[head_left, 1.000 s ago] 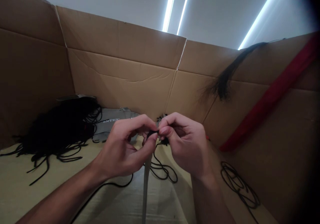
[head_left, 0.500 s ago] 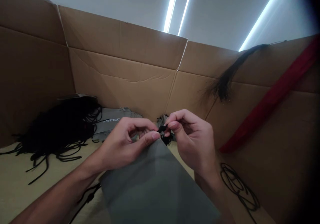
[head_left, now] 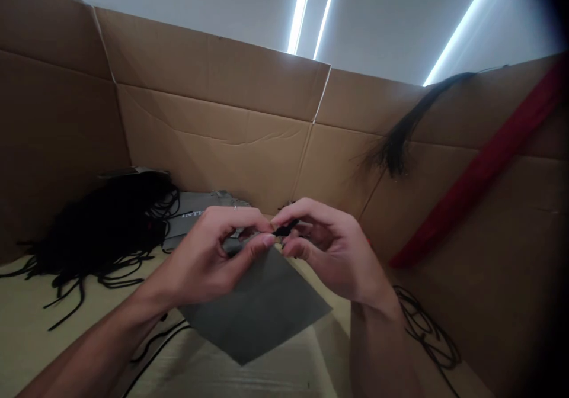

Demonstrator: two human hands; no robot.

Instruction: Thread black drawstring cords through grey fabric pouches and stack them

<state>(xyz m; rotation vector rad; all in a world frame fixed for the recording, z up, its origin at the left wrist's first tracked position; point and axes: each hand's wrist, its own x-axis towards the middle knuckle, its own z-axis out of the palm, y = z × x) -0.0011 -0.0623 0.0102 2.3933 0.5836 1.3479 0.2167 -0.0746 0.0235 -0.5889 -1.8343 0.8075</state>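
My left hand [head_left: 222, 253] pinches the upper corner of a grey fabric bag [head_left: 262, 315] between thumb and fingers. The bag hangs down from there, its lower corners spread above the table. At the pinched corner sticks out a short, bunched piece of black cord [head_left: 287, 228], seemingly a knot. My right hand [head_left: 326, 244] curls its fingers and thumb around this cord, close against the left fingertips. Fingers partly hide the cord's end. More black cord [head_left: 162, 342] trails below my left forearm, toward the front edge of view.
A heap of black cords [head_left: 106, 226] lies at the left, beside grey bags [head_left: 186, 205] with white lettering. Cardboard walls [head_left: 213, 108] enclose the table [head_left: 222, 380]. A black strand bundle [head_left: 400, 137] and a red strip [head_left: 471, 179] hang at right, above a coiled cord [head_left: 427, 327].
The bag has swung away from me and its lower edge now shows. My right hand has shifted slightly left, its index finger reaching over the cord toward the left fingertips.
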